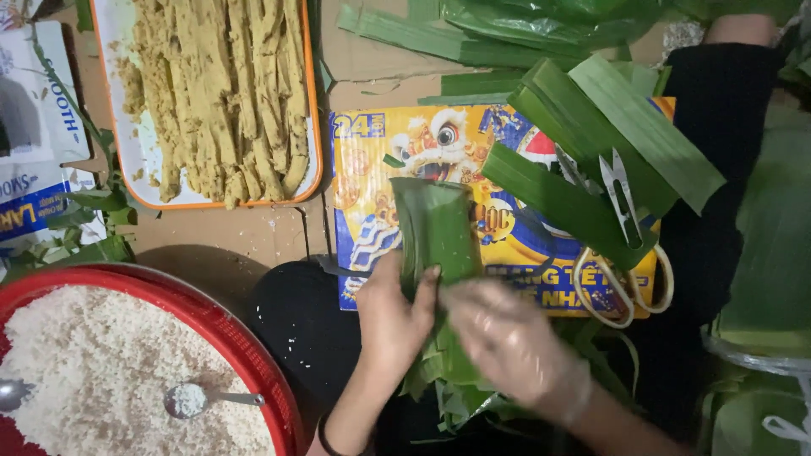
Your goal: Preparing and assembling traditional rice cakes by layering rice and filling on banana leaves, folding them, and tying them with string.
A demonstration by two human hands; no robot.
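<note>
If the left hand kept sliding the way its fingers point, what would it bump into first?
The left hand points up the picture and already touches the rolled green leaf. Straight on past that lies the colourful printed cardboard, though how far above it the hand sits is hard to tell.

Smooth, faintly glossy green leaf roll [435, 232]; loose leaf strips [604, 143] waxy, ribbed. Rice [101, 371] matt, grainy in a red plastic basket [253, 355]; shiny metal spoon [190, 399]. Filling sticks [224, 93] crumbly, matt. Printed glossy cardboard [372, 186]; metal scissors [621, 279], cream plastic handles
</note>
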